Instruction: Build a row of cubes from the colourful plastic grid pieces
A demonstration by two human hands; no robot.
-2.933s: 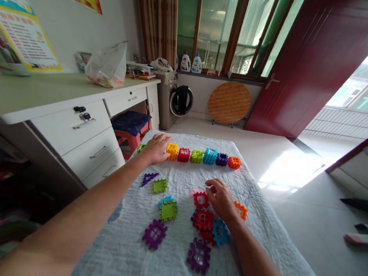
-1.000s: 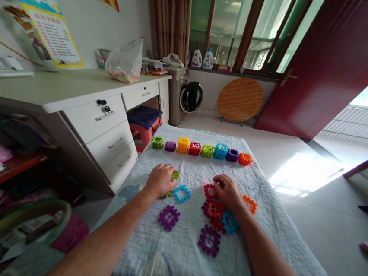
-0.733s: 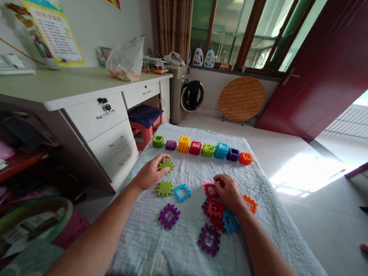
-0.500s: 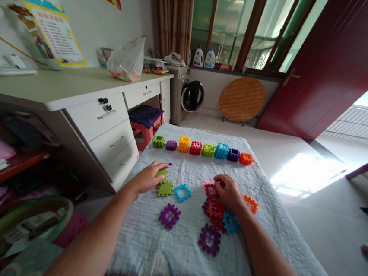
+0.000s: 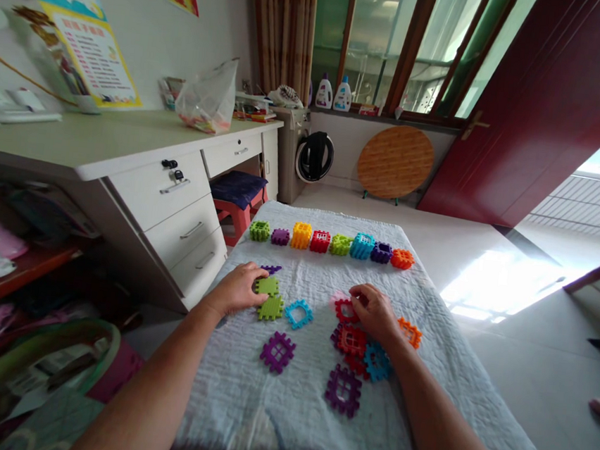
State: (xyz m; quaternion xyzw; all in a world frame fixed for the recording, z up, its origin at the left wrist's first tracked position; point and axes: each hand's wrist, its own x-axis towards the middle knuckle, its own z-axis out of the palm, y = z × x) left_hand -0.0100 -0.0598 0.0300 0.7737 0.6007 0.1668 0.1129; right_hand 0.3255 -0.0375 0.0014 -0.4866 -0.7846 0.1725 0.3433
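Note:
My left hand has its thumb and fingers around the left side of a green interlocking square block. Touching that piece is another green square, and a dark purple piece lies just beyond. My right hand is curled with its fingertips at a red open-frame square; the fingers partly hide the contact. Below it lie a red window square, a blue piece and a purple window square. Between the hands are a blue frame and a purple window square.
A row of assembled blocks, including a yellow one and an orange one, lines the far part of the cloth-covered table. An orange piece lies beside my right forearm. A white desk stands at left.
My left hand has drawn back slightly to the left and nearer, uncovering more of the green square and the dark purple piece. My right hand stays almost still at the red frame.

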